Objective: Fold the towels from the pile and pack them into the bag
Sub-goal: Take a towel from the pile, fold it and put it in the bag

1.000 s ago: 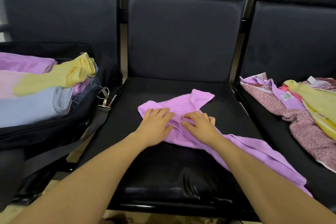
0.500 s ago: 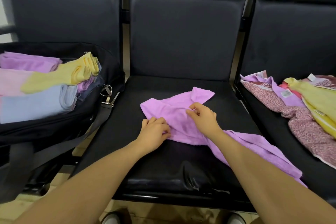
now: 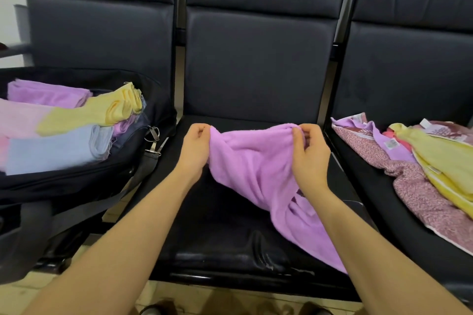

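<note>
Towel, purple, now lifted off the middle seat by its top edge; a second ago it lay crumpled flat on the cushion with both palms on it, half a second ago the hands were gathering it. Left hand pinches one end of the edge, right hand pinches the other, fingers curled on cloth, edge stretched between them above the seat. Rest of towel hangs down and trails right toward the seat's front, twisted, one loose fold under the right wrist. Likely meaning: spreading done, corners found, first fold about to start; not yet folded. Towel is terry, fuzzy, limp, no stiffness, drapes in soft folds. Seat is black faux leather, smooth, shiny and creased at the front lip. Bag on the left seat, black fabric, open, with strap and metal clip, holds folded towels in purple, yellow, blue, pink. Pile on the right seat: unfolded towels, speckled pink, yellow, purple, tags showing, so several remain.
</note>
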`<state>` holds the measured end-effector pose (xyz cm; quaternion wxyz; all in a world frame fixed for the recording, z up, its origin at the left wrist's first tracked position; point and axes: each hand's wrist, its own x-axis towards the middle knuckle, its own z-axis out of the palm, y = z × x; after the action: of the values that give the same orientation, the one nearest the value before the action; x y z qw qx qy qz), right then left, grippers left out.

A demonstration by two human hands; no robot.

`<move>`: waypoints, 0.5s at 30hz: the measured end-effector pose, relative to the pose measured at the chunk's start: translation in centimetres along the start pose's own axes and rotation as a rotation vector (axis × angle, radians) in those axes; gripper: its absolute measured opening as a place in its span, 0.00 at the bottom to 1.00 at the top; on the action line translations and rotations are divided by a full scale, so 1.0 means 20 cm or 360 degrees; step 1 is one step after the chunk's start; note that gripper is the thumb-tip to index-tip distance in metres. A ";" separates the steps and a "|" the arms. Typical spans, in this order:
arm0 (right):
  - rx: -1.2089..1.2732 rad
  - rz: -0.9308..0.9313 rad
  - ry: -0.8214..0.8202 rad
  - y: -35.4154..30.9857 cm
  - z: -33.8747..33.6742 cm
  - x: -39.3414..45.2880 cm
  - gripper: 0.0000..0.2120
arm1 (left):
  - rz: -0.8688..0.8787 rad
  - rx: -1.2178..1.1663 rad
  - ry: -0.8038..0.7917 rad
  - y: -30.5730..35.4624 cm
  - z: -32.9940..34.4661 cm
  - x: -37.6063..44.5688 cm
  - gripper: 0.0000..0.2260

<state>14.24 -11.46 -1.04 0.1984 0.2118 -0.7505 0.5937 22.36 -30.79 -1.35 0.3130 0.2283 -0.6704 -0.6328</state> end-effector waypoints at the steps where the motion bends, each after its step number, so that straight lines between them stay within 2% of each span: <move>1: -0.0012 0.0001 -0.0007 0.01 -0.01 0.00 0.03 | 0.0002 0.0031 -0.0024 0.01 0.00 0.01 0.08; 4: -0.0068 -0.0086 -0.0182 0.03 -0.03 -0.03 0.03 | 0.0051 0.0523 -0.0266 -0.02 -0.01 0.02 0.13; 7: -0.0270 -0.0202 -0.0744 0.05 -0.02 -0.07 0.07 | 0.0105 0.1344 -0.0530 -0.13 -0.03 0.00 0.11; 9: -0.0395 -0.0184 -0.1056 0.06 -0.01 -0.09 0.09 | 0.0077 0.1642 -0.0536 -0.20 -0.06 -0.02 0.12; 10: -0.0450 -0.0188 -0.1068 0.08 0.00 -0.10 0.10 | 0.0047 0.1717 -0.0455 -0.22 -0.07 -0.04 0.15; 12: -0.0610 -0.0171 -0.0919 0.10 0.01 -0.11 0.10 | 0.0004 0.1800 -0.0219 -0.25 -0.07 -0.07 0.21; 15: -0.1001 -0.0010 -0.0797 0.13 0.03 -0.12 0.09 | -0.0027 0.1931 -0.0013 -0.25 -0.08 -0.11 0.24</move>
<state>14.75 -11.22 -4.62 0.0663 0.2813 -0.9201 0.2643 24.63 -30.78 -6.67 0.1193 0.3689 -0.9109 -0.1410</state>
